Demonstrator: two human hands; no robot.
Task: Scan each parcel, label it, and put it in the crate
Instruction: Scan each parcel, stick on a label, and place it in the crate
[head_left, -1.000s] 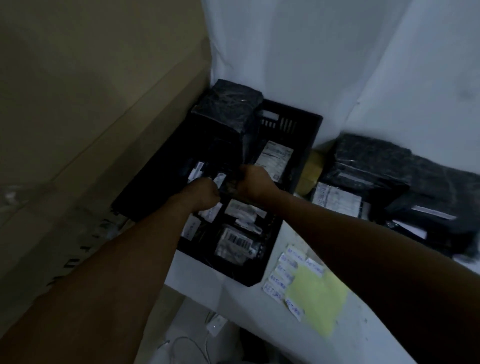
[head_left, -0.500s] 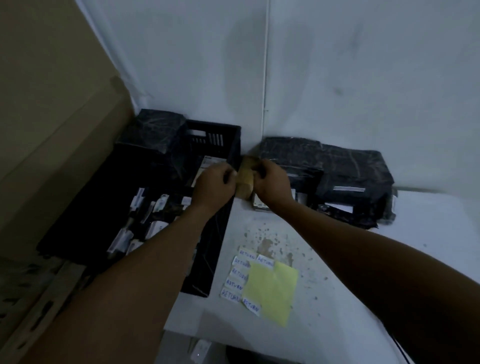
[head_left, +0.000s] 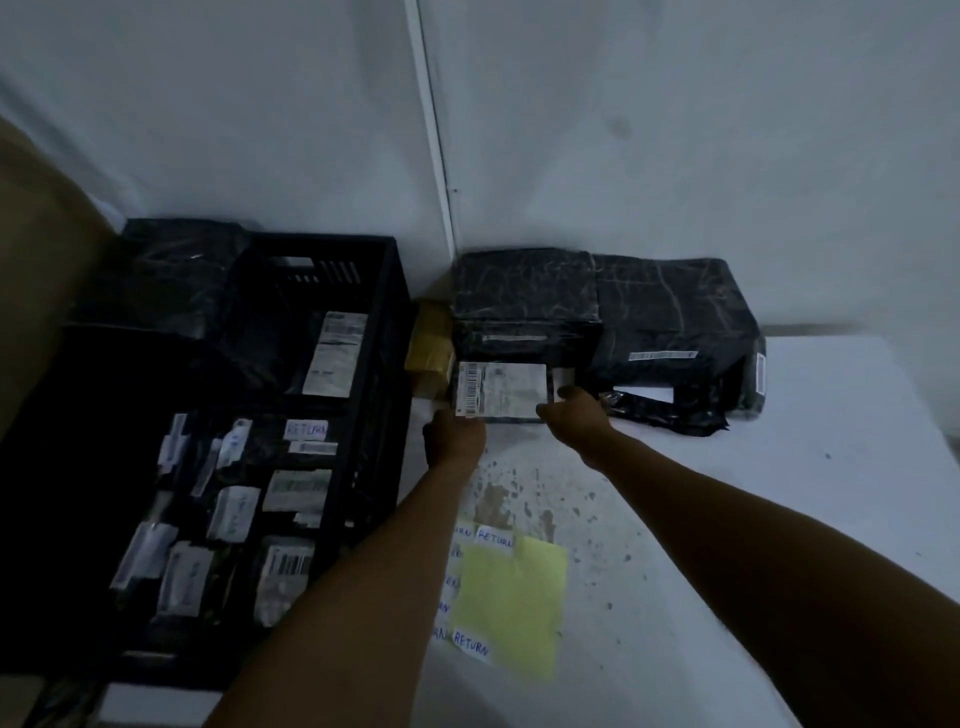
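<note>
A black parcel with a white shipping label (head_left: 501, 389) lies on the white table in front of a stack of black parcels (head_left: 524, 296). My left hand (head_left: 453, 436) grips its near left corner and my right hand (head_left: 574, 415) grips its near right edge. The black crate (head_left: 382, 364) stands to the left, holding several labelled black parcels, one marked RETURN (head_left: 306, 430). A yellow sheet (head_left: 511, 603) with white RETURN stickers (head_left: 471, 644) along its edge lies on the table between my forearms.
A larger black parcel (head_left: 675, 322) and a crumpled black bag (head_left: 670, 410) lie to the right by the wall. A tan tape roll (head_left: 430, 348) sits between crate and parcels. A brown cardboard sheet (head_left: 36, 291) leans at far left. The table has brown stains (head_left: 493, 499).
My hands left the crate and moved right, past the tan roll, to the labelled parcel, which they now grip. The view swung right toward the table.
</note>
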